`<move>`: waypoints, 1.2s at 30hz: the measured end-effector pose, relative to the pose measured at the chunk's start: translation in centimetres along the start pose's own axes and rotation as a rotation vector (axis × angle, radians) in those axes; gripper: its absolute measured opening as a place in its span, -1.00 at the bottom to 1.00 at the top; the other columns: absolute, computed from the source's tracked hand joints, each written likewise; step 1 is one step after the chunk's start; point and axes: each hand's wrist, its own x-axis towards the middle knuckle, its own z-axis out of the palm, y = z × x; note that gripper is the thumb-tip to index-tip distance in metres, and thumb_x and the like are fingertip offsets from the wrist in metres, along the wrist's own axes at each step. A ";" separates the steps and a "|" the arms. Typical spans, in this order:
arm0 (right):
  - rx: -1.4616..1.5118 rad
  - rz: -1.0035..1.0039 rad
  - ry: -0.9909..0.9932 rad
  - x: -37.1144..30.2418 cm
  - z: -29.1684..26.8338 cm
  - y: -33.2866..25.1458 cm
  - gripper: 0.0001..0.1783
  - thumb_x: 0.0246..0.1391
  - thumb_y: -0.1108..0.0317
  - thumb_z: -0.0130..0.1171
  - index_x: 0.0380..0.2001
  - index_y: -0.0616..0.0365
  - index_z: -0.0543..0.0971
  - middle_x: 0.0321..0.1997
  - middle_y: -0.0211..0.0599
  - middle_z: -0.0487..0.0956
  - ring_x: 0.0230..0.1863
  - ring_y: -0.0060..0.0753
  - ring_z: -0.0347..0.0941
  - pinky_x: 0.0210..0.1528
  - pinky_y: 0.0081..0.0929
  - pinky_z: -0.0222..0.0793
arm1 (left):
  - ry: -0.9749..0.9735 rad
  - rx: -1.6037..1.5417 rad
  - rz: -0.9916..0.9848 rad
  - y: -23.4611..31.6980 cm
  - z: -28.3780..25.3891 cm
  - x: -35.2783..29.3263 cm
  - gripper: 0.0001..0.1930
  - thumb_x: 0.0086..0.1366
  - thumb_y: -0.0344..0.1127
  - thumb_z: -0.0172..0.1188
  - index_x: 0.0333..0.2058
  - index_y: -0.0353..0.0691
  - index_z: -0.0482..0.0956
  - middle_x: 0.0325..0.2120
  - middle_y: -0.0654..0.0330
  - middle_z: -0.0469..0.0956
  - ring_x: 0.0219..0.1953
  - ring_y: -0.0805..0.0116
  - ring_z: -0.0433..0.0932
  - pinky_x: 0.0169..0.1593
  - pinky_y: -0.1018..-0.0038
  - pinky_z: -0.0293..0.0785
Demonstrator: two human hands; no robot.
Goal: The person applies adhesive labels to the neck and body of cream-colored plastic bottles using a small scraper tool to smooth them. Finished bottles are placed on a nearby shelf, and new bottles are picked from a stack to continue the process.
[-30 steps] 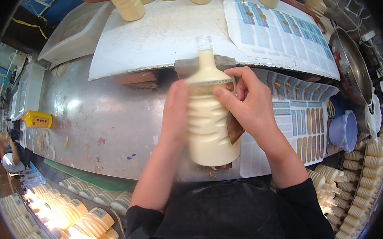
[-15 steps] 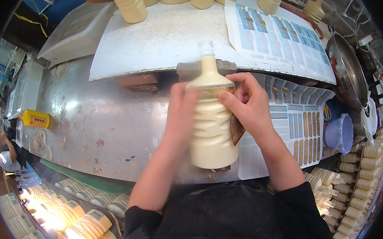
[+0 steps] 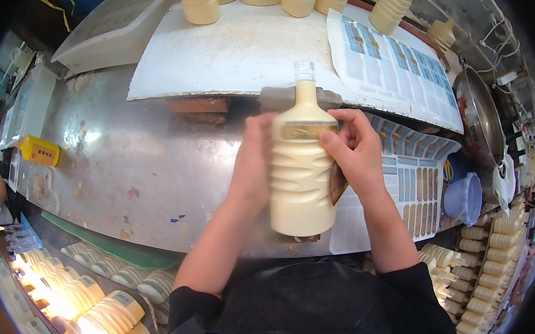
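A cream-coloured bottle [image 3: 303, 198] with a clear threaded neck and rippled sides lies neck-away in front of me. A gold label strip [image 3: 297, 130] runs across its shoulder. My right hand [image 3: 358, 150] grips the bottle's right shoulder, thumb pressed on the label's right end and fingers curled behind. Along the left side my left hand [image 3: 254, 156] cups the bottle; its fingertips are slightly blurred and partly hidden. A brown block-like piece [image 3: 338, 184] shows under the bottle's right side, and a grey padded rest [image 3: 276, 98] lies behind its neck.
Label sheets lie right of me [image 3: 417, 185] and on the white raised board [image 3: 245, 52]. Several cream bottles [image 3: 196, 1] stand along the back. A yellow bottle [image 3: 39, 151] is at left, a lilac basket [image 3: 464, 198] at right. Racked bottles [image 3: 114, 312] fill both lower corners.
My left fingers have come off the label's left end to the bottle's left side, uncovering more of the label. The right thumb stays on its right end. The whole view has shifted slightly.
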 end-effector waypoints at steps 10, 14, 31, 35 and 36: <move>-0.049 0.031 -0.027 -0.4 -0.3 -0.6 -0.65 0.15 0.25 0.37 -0.07 0.20 0.62 -0.49 -0.64 0.36 -0.44 -0.80 0.22 -0.35 -0.70 0.19 | -0.054 0.421 0.182 -1.2 -1.3 0.8 -0.54 0.57 0.02 -0.06 0.17 -0.24 0.32 0.01 0.07 0.46 0.06 0.32 0.44 0.17 0.36 0.39; 0.213 0.043 -0.037 1.2 -3.9 0.5 -0.66 0.37 0.21 0.00 0.04 0.19 0.57 -0.28 -0.53 0.48 -0.19 -0.72 0.37 -0.03 -0.74 0.26 | -0.064 0.296 0.127 -1.1 -1.2 0.7 -0.56 0.56 0.00 -0.02 0.17 -0.22 0.32 0.02 0.08 0.46 0.06 0.33 0.44 0.17 0.37 0.38; -0.736 -1.134 -0.119 -2.9 0.5 -5.0 -0.67 -0.13 0.46 0.31 -0.18 0.19 0.69 -0.13 -0.18 0.70 -0.14 -0.25 0.68 -0.14 -0.36 0.55 | 0.050 -0.020 -0.034 0.1 0.6 -0.8 -0.60 0.63 -0.10 -0.21 0.13 -0.23 0.46 0.00 0.17 0.57 0.05 0.37 0.55 0.16 0.36 0.49; -0.797 -1.132 -0.005 -2.9 0.8 -6.0 -0.67 -0.17 0.49 0.29 -0.21 0.21 0.67 -0.14 -0.20 0.67 -0.10 -0.26 0.66 -0.13 -0.40 0.54 | 0.057 -0.087 -0.076 0.5 1.0 -1.3 -0.60 0.63 -0.11 -0.23 0.15 -0.23 0.45 0.00 0.18 0.57 0.08 0.37 0.53 0.20 0.37 0.46; -0.820 -1.140 -0.021 -2.9 0.9 -6.2 -0.66 -0.18 0.48 0.28 -0.22 0.23 0.66 -0.16 -0.21 0.66 -0.11 -0.27 0.65 -0.16 -0.41 0.53 | 0.055 -0.105 -0.084 0.8 1.3 -1.6 -0.60 0.63 -0.11 -0.23 0.16 -0.23 0.44 0.01 0.18 0.56 0.08 0.37 0.52 0.21 0.37 0.45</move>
